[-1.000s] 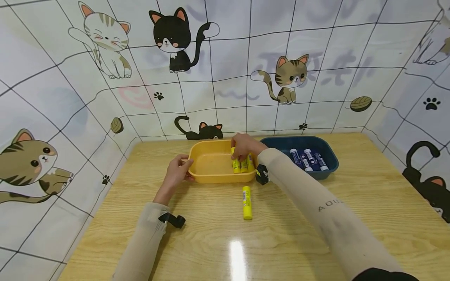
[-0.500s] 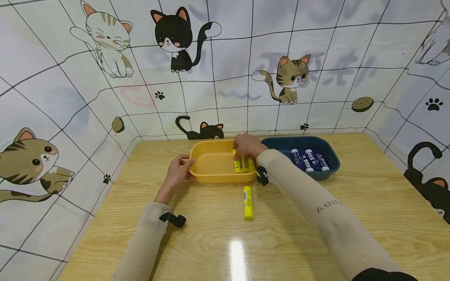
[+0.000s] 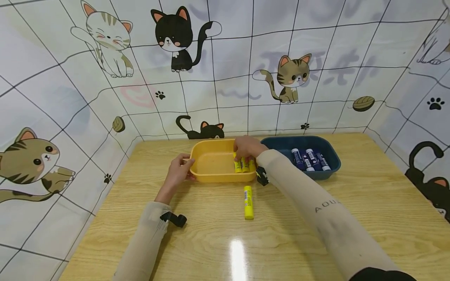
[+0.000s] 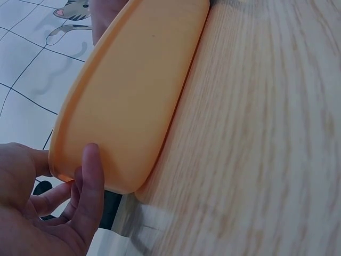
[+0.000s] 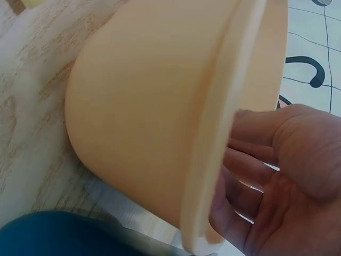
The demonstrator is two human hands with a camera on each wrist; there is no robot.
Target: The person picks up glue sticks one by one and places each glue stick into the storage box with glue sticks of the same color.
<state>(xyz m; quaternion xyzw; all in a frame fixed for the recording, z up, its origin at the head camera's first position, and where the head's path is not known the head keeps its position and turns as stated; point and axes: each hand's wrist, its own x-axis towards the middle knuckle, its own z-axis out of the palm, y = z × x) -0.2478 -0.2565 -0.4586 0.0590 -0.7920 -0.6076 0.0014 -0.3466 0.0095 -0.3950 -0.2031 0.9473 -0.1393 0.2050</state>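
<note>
My left hand [image 3: 178, 170] grips the left end of a yellow plastic tray [image 3: 211, 178], its thumb at the rim. In the left wrist view, the fingers of that hand lie against the tray's outer wall [image 4: 133, 96]. Several yellow glue sticks [image 3: 244, 167] lie side by side in the tray's right end. Over them reaches my right hand [image 3: 249, 146], with its fingers on the leftmost stick, which it seems to pinch. The right wrist view hides those fingertips behind the tray's rim [image 5: 216, 122]. Another yellow glue stick [image 3: 248, 203] lies on the table before the tray.
Right beside the yellow tray stands a dark blue tray [image 3: 332, 156] with several dark blue glue sticks [image 3: 311, 160] inside. Both trays rest near the back edge of the wooden table [image 3: 211, 234]. A cat-patterned cloth [image 3: 232, 78] encloses the back and sides.
</note>
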